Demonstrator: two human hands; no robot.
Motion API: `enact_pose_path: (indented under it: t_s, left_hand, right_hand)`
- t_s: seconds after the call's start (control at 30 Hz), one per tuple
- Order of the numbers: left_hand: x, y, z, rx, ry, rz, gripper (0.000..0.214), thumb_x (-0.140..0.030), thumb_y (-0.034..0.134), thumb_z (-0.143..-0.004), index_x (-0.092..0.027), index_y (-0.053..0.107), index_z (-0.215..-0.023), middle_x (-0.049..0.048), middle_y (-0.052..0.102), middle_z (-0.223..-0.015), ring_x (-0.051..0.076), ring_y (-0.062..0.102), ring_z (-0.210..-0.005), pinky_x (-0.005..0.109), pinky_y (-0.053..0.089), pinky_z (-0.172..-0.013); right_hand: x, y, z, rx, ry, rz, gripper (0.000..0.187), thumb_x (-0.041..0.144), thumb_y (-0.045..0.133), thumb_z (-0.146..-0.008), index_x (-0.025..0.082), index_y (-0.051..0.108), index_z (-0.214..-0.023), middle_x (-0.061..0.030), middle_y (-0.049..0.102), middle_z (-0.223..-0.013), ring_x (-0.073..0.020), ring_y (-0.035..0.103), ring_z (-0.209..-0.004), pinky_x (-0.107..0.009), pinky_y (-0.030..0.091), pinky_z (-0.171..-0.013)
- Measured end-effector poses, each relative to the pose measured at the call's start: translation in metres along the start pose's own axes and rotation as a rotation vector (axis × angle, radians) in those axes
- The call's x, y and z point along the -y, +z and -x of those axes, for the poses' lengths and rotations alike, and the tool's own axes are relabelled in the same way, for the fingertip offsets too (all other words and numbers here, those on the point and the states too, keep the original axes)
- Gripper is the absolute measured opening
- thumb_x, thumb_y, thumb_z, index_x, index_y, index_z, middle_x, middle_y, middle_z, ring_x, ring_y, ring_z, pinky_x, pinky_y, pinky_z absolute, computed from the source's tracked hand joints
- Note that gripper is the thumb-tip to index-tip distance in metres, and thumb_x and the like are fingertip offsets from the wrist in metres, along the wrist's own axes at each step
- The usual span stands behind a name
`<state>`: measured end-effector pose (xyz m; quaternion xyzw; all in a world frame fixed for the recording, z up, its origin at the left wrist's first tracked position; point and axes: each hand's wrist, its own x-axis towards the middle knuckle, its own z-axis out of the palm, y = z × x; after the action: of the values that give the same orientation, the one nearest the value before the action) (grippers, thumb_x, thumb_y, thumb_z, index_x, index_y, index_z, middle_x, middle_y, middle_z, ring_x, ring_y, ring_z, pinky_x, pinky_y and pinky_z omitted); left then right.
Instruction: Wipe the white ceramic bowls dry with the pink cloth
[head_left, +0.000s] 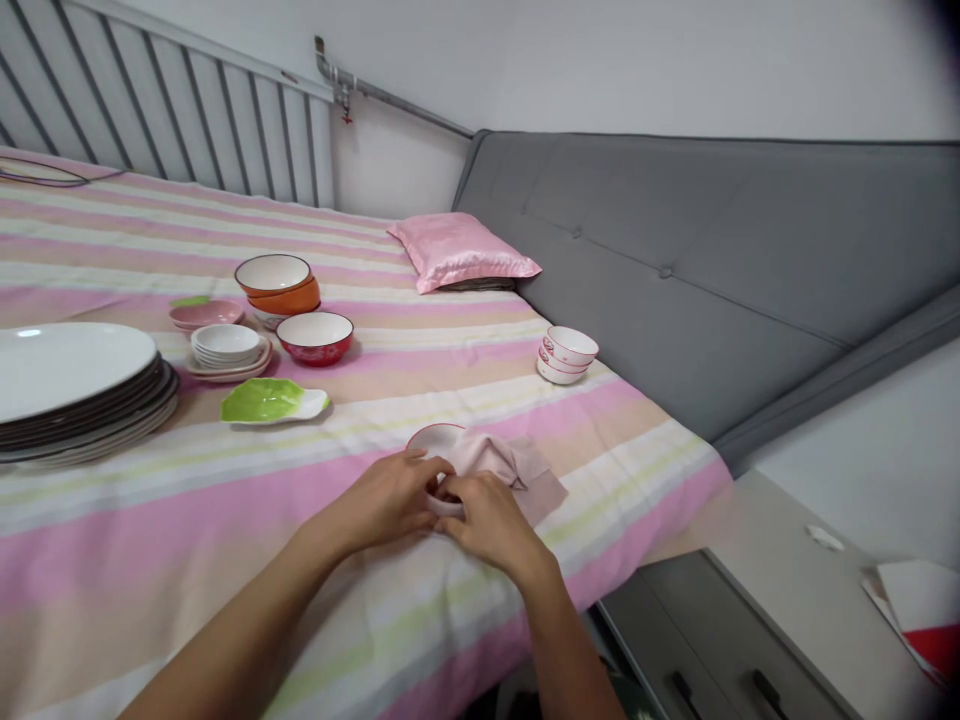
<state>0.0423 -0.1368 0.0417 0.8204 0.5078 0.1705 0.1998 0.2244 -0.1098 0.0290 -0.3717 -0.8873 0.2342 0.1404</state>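
A white bowl with a red rim (435, 434) rests on the striped bedspread near the front edge, partly hidden by my hands. My left hand (394, 497) grips its left side, fingers curled over the rim. A pale pink cloth (499, 460) lies bunched in and over the bowl's right side, one corner spread on the bed. Pressed onto the cloth and the near rim is my right hand (487, 520), its fingers closed on the cloth. Fingertips of both hands meet inside the bowl, where they are partly hidden.
Right of centre stands a stack of small white bowls (570, 347). To the left are a red bowl (315, 338), orange bowls (285, 295), a green leaf-shaped dish (270, 401), small white dishes (226, 343) and stacked plates (75, 370). A pink pillow (465, 250) lies by the grey headboard (712, 240).
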Motion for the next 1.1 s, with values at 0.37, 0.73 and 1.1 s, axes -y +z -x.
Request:
enact_pose_path:
  t_s: [0.37,0.73,1.1]
  left_hand:
    - [-0.003,0.012,-0.005,0.091,0.057,-0.218,0.018,-0.014,0.061,-0.074,-0.019,0.058,-0.057,0.0007,0.063,-0.06,0.019,0.056,-0.069,0.031,0.04,-0.071]
    - [-0.007,0.014,-0.006,0.085,0.032,-0.249,0.018,-0.014,0.059,-0.073,-0.019,0.059,-0.056,0.0028,0.061,-0.059,0.021,0.057,-0.072,0.031,0.04,-0.069]
    - [-0.009,0.014,-0.007,0.101,0.073,-0.256,0.017,-0.009,0.057,-0.072,-0.019,0.062,-0.059,0.0034,0.068,-0.066,0.019,0.058,-0.069,0.033,0.041,-0.076]
  right_hand:
    - [-0.025,-0.032,0.009,-0.449,0.387,-0.111,0.025,0.026,0.06,-0.078,0.021,0.06,-0.103,-0.0029,0.069,-0.076,-0.0207,0.065,-0.073,-0.031,0.047,-0.07]
    - [-0.081,0.007,-0.01,-0.392,0.45,-0.328,0.022,0.031,0.042,-0.087,0.018,0.061,-0.088,-0.0031,0.068,-0.07,-0.018,0.065,-0.064,-0.027,0.049,-0.06]
    - [-0.066,0.0,-0.013,-0.337,0.344,-0.377,0.076,0.029,0.054,-0.082,0.018,0.018,-0.148,-0.0111,0.067,-0.113,-0.0239,0.064,-0.104,-0.041,0.048,-0.09]
